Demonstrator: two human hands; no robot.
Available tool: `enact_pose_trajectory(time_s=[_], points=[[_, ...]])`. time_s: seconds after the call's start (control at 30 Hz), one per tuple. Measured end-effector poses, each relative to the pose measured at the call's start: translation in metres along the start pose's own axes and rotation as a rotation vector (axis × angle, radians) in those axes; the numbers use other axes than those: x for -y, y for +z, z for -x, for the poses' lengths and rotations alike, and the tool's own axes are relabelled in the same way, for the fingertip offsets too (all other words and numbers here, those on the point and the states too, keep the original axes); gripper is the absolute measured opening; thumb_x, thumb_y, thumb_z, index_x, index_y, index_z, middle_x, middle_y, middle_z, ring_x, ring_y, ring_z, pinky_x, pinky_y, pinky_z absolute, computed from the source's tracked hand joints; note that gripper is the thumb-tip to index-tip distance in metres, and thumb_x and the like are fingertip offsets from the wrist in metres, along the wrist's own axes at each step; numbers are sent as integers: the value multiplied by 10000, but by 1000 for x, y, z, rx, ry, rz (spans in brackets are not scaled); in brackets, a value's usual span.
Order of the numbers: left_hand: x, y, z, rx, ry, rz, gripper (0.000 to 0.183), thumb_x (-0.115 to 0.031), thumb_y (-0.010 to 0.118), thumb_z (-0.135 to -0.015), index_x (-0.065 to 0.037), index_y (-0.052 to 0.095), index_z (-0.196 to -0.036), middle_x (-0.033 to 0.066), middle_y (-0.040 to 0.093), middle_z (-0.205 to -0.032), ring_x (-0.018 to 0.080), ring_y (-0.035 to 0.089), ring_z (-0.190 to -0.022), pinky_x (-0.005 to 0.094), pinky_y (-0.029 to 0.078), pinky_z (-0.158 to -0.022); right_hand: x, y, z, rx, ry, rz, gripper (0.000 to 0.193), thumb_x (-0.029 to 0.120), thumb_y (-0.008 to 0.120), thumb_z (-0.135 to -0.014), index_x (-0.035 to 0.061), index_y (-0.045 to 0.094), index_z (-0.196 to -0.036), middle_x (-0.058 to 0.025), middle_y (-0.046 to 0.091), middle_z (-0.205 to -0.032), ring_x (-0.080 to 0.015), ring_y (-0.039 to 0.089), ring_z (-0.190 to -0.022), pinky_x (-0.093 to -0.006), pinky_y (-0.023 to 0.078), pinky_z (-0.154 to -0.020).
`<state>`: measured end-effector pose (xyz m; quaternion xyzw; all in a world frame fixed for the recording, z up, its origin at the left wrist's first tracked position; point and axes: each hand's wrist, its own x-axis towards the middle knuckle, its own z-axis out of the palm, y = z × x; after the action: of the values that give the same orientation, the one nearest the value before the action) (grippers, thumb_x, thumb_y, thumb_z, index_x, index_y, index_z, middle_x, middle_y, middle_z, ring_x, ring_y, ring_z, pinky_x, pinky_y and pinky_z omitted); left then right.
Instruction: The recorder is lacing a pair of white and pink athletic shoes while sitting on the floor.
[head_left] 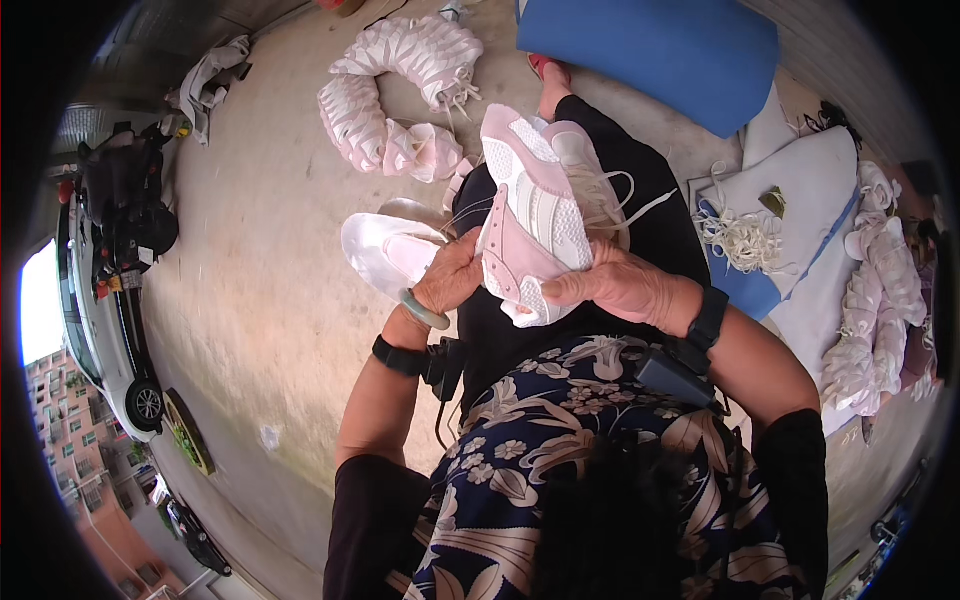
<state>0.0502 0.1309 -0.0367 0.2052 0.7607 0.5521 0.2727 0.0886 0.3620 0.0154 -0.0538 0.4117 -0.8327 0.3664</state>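
A pink and white shoe upper point(537, 215) with mesh panels is held above my lap between both hands. My left hand point(452, 272) is closed on its left edge, with thin threads beside the fingers. On the lower right side my right hand point(622, 285) grips the same upper, thumb on top and fingers mostly hidden beneath. Just beyond it, over my leg, lies a second pale pink upper point(580, 155) with white laces hanging loose. Past my left hand is another white and pink upper point(385, 250), partly covered by that hand.
A curved chain of stacked pink-white uppers point(350, 115) lies on the concrete floor ahead. To the right, a heap of white laces point(745, 240) sits on a white sheet, near more stacked uppers point(880, 300). A blue board point(650, 55) stands ahead; a scooter point(125, 210) and white car are left.
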Motion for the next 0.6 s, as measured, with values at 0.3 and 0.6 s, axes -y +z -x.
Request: enact_pose_trajectory(time_s=[0.3, 0.6], points=[[-16, 39, 18, -213, 14, -84, 257, -146, 552, -833, -5, 500, -1041, 62, 561, -635, 122, 546, -565, 261, 448, -540, -2, -21, 47, -70, -30, 281, 605, 194, 731, -734, 0, 452, -1235, -74, 552, -1145, -145, 521, -1037, -302, 410, -914], [-22, 60, -5, -246, 31, -325, 300, -186, 568, -802, 4, 475, -1014, 135, 551, -601, 305, 578, -547, 370, 442, -509, -24, -60, 71, -440, -185, 268, 531, 228, 684, -793, -24, 417, -1177, -91, 571, -1014, -116, 554, -894, -255, 470, -766]])
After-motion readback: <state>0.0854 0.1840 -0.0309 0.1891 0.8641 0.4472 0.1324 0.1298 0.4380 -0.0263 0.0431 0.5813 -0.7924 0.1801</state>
